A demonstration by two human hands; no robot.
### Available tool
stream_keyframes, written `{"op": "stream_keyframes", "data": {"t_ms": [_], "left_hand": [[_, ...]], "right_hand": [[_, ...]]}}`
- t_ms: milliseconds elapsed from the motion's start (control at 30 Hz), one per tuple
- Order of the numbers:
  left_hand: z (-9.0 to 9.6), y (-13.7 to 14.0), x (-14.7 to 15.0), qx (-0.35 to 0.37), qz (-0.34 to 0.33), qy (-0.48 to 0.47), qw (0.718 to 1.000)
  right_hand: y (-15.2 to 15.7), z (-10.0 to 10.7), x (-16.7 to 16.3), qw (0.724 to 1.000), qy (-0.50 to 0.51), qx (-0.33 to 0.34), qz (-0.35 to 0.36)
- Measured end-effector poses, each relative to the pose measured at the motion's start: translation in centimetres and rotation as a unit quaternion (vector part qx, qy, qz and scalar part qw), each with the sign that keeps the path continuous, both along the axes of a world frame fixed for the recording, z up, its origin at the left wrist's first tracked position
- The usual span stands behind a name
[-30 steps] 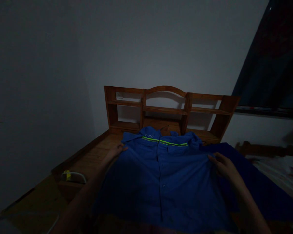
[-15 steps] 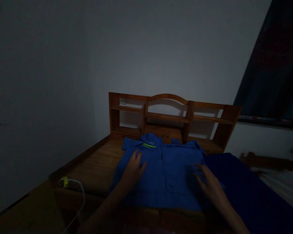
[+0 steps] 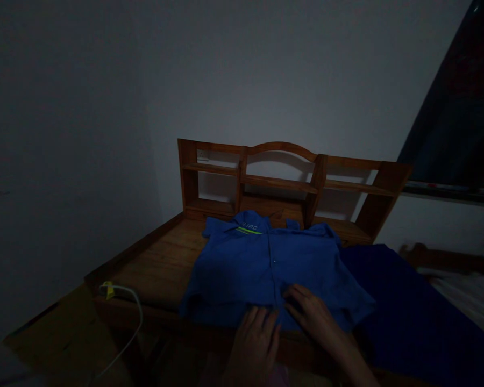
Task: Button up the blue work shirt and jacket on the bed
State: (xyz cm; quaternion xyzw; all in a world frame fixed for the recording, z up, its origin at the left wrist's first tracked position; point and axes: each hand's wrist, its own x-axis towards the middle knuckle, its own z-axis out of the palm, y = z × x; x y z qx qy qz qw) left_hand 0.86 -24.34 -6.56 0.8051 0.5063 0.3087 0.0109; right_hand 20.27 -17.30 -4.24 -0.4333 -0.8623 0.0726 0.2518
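A blue short-sleeved button shirt [image 3: 237, 263] lies spread front side up, its collar towards the shelf and its hem towards me. Pale lettering and a yellow-green stripe mark its chest. At the bottom hem, just left of the button placket, is my left hand [image 3: 255, 341], its fingers loosely extended and slightly apart. My right hand [image 3: 312, 314] is over the lower front, right of the placket, with fingers curved and the thumb apart from them. Neither hand shows cloth gripped. Dim light hides whether the fingertips press on the fabric.
The shirt rests on a wooden tabletop [image 3: 161, 263] with a raised shelf unit [image 3: 280, 183] at its back. At the front left corner a white cable [image 3: 139, 317] with a yellow tag [image 3: 109, 290] hangs down. Dark blue cloth [image 3: 411, 312] covers the right side.
Both hands have come inward and nearer to me, from over the shirt's two sides to its lower middle. The shirt's lower edge looks more rumpled, and the view has shifted slightly.
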Motion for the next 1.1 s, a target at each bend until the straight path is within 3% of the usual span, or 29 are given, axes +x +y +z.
{"op": "stream_keyframes", "data": {"t_ms": [300, 500, 600, 800, 1000, 1100], "left_hand": [[-0.3, 0.6, 0.9, -0.014, 0.008, 0.009, 1.000], [0.6, 3.5, 1.8, -0.081, 0.000, -0.112, 0.990], [0.9, 5.4, 2.2, -0.122, 0.003, -0.231, 0.965], [0.5, 7.5, 2.8, -0.148, 0.018, -0.437, 0.887], [0.1, 8.8, 2.8, -0.175, -0.007, -0.555, 0.813], [0.3, 9.0, 2.4, -0.182, -0.025, -0.563, 0.806]], "right_hand": [[-0.1, -1.6, 0.1, 0.996, 0.087, -0.016, 0.002], [0.4, -2.3, 0.1, 0.983, 0.168, -0.065, -0.023], [1.1, -2.1, 0.7, 0.961, 0.240, -0.127, -0.050], [2.5, -2.4, 2.0, 0.907, 0.324, -0.237, -0.130], [3.3, -2.6, 1.2, 0.918, 0.306, -0.185, -0.170], [3.8, -2.6, 0.7, 0.919, 0.304, -0.151, -0.199]]}}
